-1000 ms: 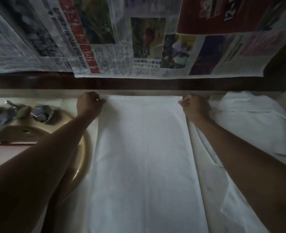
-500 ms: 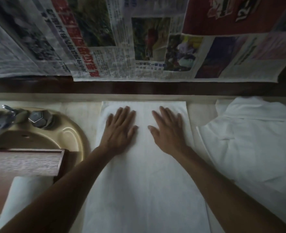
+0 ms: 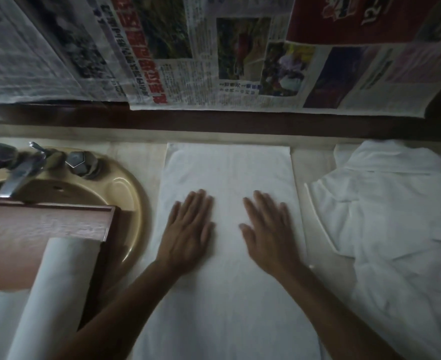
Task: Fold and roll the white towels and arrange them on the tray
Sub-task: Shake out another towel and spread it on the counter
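— Where is the towel?
— The folded white towel [image 3: 227,302] lies lengthwise mid-counter [image 3: 314,165], its far end at the back edge.
— And my hands?
— Your left hand [image 3: 188,229] and right hand [image 3: 268,229] lie flat on it, fingers straight, gripping nothing.
— Around it?
— A rolled towel [image 3: 58,287] on the wooden tray [image 3: 45,222] over the sink [image 3: 133,203]. Loose towels [image 3: 395,229] are heaped on the right.

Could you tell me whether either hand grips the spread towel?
No, the left hand and right hand lie flat on the spread towel, fingers straight.
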Demonstrator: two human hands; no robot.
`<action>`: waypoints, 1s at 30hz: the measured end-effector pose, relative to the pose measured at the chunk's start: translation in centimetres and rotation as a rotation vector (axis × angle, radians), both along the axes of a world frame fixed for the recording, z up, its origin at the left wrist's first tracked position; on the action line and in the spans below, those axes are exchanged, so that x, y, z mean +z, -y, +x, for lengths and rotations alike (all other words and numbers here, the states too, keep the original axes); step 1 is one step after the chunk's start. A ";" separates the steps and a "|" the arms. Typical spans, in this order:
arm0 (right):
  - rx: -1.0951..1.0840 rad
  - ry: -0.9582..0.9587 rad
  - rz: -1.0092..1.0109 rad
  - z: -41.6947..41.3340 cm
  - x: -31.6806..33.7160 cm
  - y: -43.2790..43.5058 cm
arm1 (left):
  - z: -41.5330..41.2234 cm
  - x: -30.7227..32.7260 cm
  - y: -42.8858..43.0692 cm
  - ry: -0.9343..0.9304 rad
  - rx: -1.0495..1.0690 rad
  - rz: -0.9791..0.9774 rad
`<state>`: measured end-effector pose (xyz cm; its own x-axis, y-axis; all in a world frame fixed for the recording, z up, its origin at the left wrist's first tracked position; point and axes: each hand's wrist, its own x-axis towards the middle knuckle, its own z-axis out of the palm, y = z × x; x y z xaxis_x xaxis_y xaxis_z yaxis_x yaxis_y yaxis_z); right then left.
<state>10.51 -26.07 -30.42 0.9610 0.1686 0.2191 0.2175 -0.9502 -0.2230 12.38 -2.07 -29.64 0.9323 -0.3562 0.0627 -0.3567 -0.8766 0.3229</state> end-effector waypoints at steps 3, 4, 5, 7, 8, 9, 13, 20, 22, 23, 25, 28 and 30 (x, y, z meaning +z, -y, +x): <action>-0.148 0.084 0.015 -0.1 0.0 4.4 | -0.6 0.1 -3.8 -0.001 0.132 0.025; -0.188 0.098 0.026 -0.6 0.2 5.2 | -1.4 0.3 -4.3 0.013 0.141 0.017; -0.218 0.095 0.048 -1.4 0.5 5.2 | -2.6 0.6 -4.0 0.031 0.138 -0.009; -0.229 0.081 0.108 -4.3 1.1 2.3 | -6.0 1.3 -1.7 0.048 0.106 -0.090; -0.181 0.053 0.122 -6.1 1.1 0.3 | -7.7 1.4 -0.3 0.030 0.069 -0.120; -0.103 0.011 0.120 -8.1 1.1 -1.7 | -9.3 1.4 0.9 0.011 0.024 -0.129; 0.031 -0.020 0.039 -11.3 0.7 -2.0 | -11.7 0.2 -0.5 0.042 -0.027 -0.064; -0.295 0.030 0.021 -13.4 1.2 2.1 | -14.5 1.1 -3.8 0.063 0.107 -0.084; -0.193 -0.007 0.041 -16.6 1.4 -2.5 | -17.0 1.4 -0.9 0.012 0.041 -0.150; -0.116 -0.051 0.041 -18.2 1.4 -4.4 | -18.2 1.2 0.1 -0.016 0.004 -0.158; -0.035 -0.086 0.031 -20.0 1.1 -5.7 | -19.7 0.5 -0.1 -0.034 -0.028 -0.114; -0.070 -0.082 0.054 -19.6 0.9 -2.9 | -19.8 0.1 -3.5 0.005 0.005 -0.047; -0.144 -0.083 0.014 -19.7 0.7 -0.5 | -20.1 -0.1 -6.0 0.012 0.043 -0.014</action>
<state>-9.23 -25.59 -29.72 0.9900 0.0249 0.1392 0.0591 -0.9671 -0.2475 -7.76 3.90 -29.73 0.9460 -0.3145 0.0786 -0.3223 -0.8868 0.3312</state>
